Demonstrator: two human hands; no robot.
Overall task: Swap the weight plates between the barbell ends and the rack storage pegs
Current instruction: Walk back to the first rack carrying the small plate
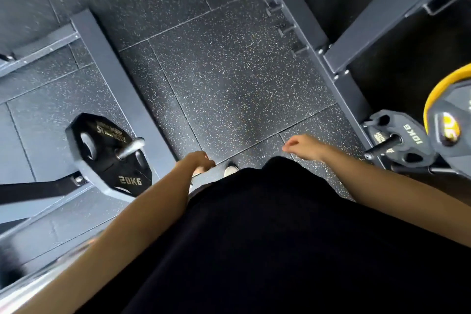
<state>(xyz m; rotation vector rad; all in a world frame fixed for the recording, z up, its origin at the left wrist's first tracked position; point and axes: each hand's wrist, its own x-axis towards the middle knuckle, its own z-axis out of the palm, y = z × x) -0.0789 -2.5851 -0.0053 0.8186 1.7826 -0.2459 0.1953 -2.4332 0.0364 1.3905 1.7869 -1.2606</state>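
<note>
Both hands hang empty, fingers apparently loosely curled: the left hand (201,160) beside the 20 kg plate (109,160) on its peg (131,146), the right hand (303,146) near the 10 kg plate (404,141), neither touching.

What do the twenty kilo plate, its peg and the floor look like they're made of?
20 kg plate: probably rubber-coated, matte black with moulded lettering. Peg: bare metal, likely steel, bright sheen. Floor: looks like rubber tiles, dark with pale flecks and visible seams.

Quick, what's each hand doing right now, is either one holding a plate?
Left hand: open, fingers loosely curled, holding nothing.
Right hand: open, fingers loosely curled, holding nothing.
</note>
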